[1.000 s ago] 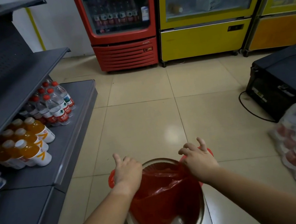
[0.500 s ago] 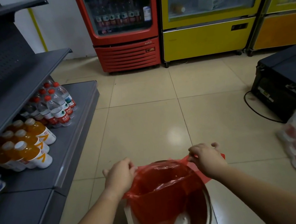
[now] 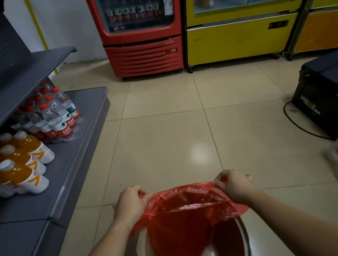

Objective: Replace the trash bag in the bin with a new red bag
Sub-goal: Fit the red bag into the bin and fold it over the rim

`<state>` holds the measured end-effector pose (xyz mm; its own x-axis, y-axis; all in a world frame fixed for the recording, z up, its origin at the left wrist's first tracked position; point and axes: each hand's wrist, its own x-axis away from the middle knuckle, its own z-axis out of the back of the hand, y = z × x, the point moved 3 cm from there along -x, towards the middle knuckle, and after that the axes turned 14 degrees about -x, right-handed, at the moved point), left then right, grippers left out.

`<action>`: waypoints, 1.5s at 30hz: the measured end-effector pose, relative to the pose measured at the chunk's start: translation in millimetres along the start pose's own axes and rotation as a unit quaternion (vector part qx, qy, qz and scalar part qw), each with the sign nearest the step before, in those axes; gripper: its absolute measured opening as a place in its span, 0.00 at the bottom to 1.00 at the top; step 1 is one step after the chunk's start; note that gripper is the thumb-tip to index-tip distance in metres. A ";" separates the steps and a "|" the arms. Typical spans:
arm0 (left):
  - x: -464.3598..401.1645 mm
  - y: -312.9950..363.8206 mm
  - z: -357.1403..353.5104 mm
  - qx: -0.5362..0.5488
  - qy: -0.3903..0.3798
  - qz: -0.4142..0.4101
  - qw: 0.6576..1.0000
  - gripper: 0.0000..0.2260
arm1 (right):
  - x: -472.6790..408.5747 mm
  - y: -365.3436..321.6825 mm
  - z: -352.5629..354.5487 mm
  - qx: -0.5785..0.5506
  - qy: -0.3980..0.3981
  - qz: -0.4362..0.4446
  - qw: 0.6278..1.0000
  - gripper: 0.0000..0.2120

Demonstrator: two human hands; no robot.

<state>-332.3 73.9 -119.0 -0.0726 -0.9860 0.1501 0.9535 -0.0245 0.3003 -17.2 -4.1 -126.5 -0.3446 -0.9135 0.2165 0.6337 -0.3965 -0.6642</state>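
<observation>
Both hands (image 3: 129,206) stretch crinkly red bag (image 3: 182,222) (translucent) over bin (image 3: 246,244).

Translucent red bag (image 3: 188,217) pinched at its rim in fingers (image 3: 139,193) of both hands; shiny silver bin (image 3: 246,244) below them. Beige tiled floor (image 3: 165,141) beyond fingertips. Orange bottles (image 3: 18,167) with white caps on grey shelf (image 3: 76,152); red fridge (image 3: 143,54), yellow fridge (image 3: 238,39).

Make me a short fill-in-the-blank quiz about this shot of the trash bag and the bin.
1. Both hands, left hand and right hand, grip the rim of a ____ bag.
2. The bag hangs over the open metal ____.
3. The orange drink bottles stand on a grey ____.

Missing words: red; bin; shelf
</observation>
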 end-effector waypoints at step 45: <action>152.5 -86.7 -0.4 0.081 0.143 -0.377 0.911 0.10 | 146.5 70.9 23.6 0.011 0.076 0.410 0.909 0.03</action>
<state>-425.9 -74.4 -122.6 -0.5883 -0.7017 -0.4020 0.6065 -0.7116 0.3547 -6.3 -168.1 -125.0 0.1601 -0.8802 -0.4469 0.7336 0.4090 -0.5427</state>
